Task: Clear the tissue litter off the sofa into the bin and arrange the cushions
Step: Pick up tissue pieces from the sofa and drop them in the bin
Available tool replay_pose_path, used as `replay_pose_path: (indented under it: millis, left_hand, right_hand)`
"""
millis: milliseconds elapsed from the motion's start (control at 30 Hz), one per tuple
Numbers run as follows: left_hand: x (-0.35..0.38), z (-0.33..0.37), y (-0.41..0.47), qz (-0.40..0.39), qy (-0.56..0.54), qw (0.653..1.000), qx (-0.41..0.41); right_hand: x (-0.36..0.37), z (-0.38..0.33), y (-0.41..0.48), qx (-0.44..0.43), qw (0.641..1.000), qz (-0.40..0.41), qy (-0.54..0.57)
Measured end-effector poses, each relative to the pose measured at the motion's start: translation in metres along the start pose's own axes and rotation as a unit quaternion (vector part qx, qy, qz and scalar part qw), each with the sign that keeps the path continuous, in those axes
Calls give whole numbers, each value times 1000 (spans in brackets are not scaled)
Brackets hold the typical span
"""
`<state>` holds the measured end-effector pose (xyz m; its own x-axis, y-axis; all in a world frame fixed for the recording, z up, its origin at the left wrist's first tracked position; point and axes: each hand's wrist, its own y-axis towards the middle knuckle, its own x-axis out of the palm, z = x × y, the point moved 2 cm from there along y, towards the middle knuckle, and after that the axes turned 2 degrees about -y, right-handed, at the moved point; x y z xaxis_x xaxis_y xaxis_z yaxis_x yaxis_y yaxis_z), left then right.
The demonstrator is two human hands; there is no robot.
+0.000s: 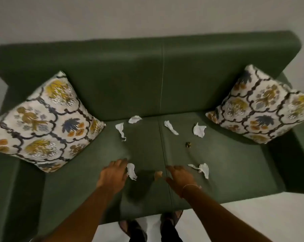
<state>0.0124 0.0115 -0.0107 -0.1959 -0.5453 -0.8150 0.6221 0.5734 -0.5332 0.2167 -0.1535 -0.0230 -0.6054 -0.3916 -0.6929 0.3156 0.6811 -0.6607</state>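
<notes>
Several white tissue scraps lie on the green sofa seat. One tissue touches the fingertips of my left hand, which hovers open over the seat front. My right hand is spread open near the centre seam, between a small tan scrap and another tissue. More tissues lie further back. A small dark crumb sits right of the seam. Patterned cushions lean in the left corner and the right corner. No bin is in view.
The sofa stands against a pale wall. My feet stand on a light floor just before the seat's front edge. Armrests close off both ends.
</notes>
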Motion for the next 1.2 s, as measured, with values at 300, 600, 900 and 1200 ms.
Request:
replay_pose_path:
  millis: [300, 600, 900, 1200]
  left_hand:
    - [117, -34, 83, -32, 45, 998, -1]
    - [111, -25, 90, 79, -15, 997, -8]
    - [16, -31, 152, 155, -24, 983, -99]
    - [22, -44, 232, 158, -62, 967, -190]
  right_hand:
    - [118, 15, 95, -38, 998, 41, -37]
    - [110, 34, 86, -52, 988, 147, 11]
    - [55, 154, 49, 142, 945, 288, 62]
    - [85, 169, 64, 194, 943, 246, 108]
